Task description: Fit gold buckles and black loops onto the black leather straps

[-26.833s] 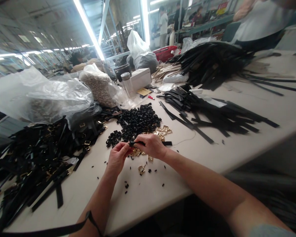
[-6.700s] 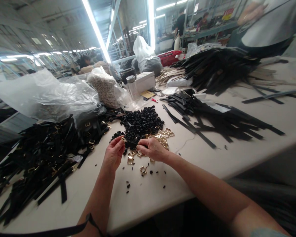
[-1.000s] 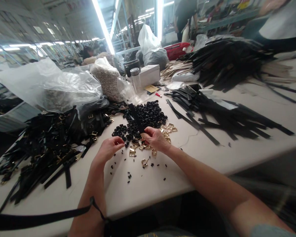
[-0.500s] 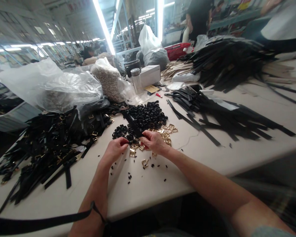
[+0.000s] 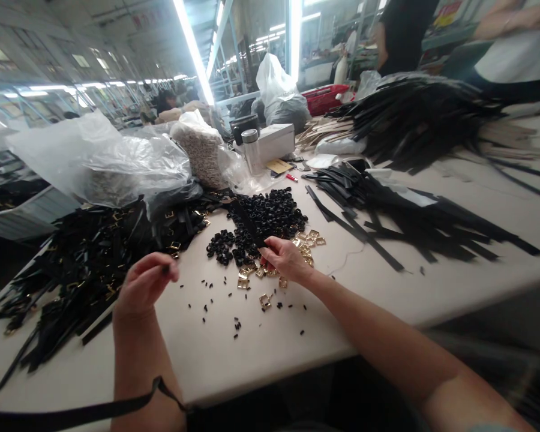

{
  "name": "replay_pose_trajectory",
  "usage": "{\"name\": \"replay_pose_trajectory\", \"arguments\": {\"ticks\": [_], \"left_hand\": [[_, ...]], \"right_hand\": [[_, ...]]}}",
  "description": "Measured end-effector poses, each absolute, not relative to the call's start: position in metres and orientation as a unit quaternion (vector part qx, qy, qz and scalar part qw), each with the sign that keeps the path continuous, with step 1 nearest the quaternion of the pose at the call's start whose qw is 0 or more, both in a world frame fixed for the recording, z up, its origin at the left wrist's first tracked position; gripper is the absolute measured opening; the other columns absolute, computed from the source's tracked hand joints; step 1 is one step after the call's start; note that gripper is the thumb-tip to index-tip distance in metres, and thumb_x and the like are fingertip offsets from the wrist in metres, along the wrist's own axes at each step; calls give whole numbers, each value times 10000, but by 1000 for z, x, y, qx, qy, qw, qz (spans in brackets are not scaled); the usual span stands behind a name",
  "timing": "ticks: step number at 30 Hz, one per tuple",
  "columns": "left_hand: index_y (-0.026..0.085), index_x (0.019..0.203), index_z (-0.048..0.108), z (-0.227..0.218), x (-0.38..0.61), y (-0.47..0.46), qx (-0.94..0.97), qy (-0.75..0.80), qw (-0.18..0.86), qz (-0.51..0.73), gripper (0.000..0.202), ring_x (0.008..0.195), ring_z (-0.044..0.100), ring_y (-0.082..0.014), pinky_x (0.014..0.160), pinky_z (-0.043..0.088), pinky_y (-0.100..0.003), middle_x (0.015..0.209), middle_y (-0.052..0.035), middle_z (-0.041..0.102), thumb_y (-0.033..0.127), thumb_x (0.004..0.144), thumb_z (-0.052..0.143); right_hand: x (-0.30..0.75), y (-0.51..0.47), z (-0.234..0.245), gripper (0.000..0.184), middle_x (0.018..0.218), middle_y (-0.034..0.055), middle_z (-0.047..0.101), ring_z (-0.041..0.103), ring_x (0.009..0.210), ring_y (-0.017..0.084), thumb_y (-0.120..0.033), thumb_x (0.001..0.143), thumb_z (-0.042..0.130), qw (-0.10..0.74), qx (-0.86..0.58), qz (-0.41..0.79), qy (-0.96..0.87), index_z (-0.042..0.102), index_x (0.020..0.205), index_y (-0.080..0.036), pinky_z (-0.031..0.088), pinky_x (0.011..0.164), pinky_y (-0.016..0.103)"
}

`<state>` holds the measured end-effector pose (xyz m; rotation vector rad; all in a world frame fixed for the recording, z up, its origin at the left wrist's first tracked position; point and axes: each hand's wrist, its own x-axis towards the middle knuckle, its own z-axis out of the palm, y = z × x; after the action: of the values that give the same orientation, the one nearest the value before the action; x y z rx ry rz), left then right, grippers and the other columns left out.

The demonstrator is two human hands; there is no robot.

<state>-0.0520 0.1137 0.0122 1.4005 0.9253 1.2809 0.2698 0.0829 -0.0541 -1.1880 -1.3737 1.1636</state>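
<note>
My right hand (image 5: 284, 259) is closed on one end of a black strap (image 5: 246, 221), which slants away over a heap of small black loops (image 5: 274, 210). A bit of red shows beneath those fingers; what it is I cannot tell. Off to the left, my left hand (image 5: 144, 283) is raised above the table with its fingertips pinched on a small black piece (image 5: 165, 269), too small to name surely. Gold buckles (image 5: 308, 240) lie beside and in front of the right hand. Several tiny black bits (image 5: 237, 326) are scattered nearer the table edge.
Black straps with gold buckles (image 5: 103, 258) are piled at left, below a clear plastic bag (image 5: 135, 156). More black straps (image 5: 414, 216) lie at right. Behind stand a clear bottle (image 5: 252, 153) and a white box (image 5: 276, 141). People stand at the far right.
My left hand has moved left and up, away from the loops, with a small black piece in its fingertips. My right hand stays nearly in place on the strap.
</note>
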Motion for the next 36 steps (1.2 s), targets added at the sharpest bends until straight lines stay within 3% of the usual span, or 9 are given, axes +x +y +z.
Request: {"name": "replay_pose_trajectory", "arguments": {"ticks": [3,5,8,11,15,19,25,30,36], "left_hand": [[290,670,662,18,-59,111,528,191,488,668,255,321,405,-65,321,321,-154,377,102,455,535,694,732],[262,640,628,16,-44,115,520,150,518,662,349,309,331,-41,320,290,-142,384,106,418,595,694,714],[203,658,643,4,-3,122,637,367,516,440,282,441,466,-72,434,386,-176,530,45,573,454,695,766],[191,704,688,-15,36,124,731,515,374,245,244,509,503,-117,483,384,-225,591,7,625,430,699,738],[213,660,678,-36,66,123,767,572,210,202,216,548,528,-153,539,374,-272,612,-11,660,418,726,691],[224,704,686,-45,76,123,783,572,167,178,116,640,589,-188,606,391,-295,698,-28,700,324,756,657],[224,824,730,-42,69,124,802,532,228,145,128,680,607,-191,646,419,-293,742,-25,703,227,715,663],[204,698,691,-44,62,125,765,548,287,177,75,616,581,-164,597,418,-277,682,-14,674,276,684,679],[183,771,620,-44,71,123,548,503,562,361,361,593,593,-117,604,478,-244,663,29,629,431,582,804]], "right_hand": [[271,83,-53,153,663,-7,655,555,463,80,-297,866,547,473,-485,475,-562,532,766,-183,430,427,177],[270,82,-53,145,668,-8,659,564,472,81,-297,869,545,469,-489,474,-562,540,778,-184,435,435,176],[270,82,-53,145,666,-9,662,561,472,82,-299,873,543,461,-494,474,-565,542,784,-185,434,439,178],[270,83,-55,157,661,-11,654,553,477,83,-308,871,549,461,-485,470,-576,539,773,-185,427,444,181],[269,82,-57,166,659,-14,643,541,489,84,-311,869,554,463,-481,452,-592,540,763,-184,404,451,185],[269,82,-58,161,633,-19,625,531,493,87,-300,872,549,456,-478,437,-611,547,763,-182,392,467,193],[268,81,-59,167,614,-24,620,527,479,84,-290,877,553,439,-497,414,-624,543,748,-183,379,470,192],[266,80,-58,152,631,-18,632,549,470,84,-272,876,563,422,-503,419,-627,558,757,-176,394,460,188],[263,80,-64,137,664,-12,656,621,508,108,-307,885,565,417,-488,480,-597,587,835,-181,446,448,186]]}}
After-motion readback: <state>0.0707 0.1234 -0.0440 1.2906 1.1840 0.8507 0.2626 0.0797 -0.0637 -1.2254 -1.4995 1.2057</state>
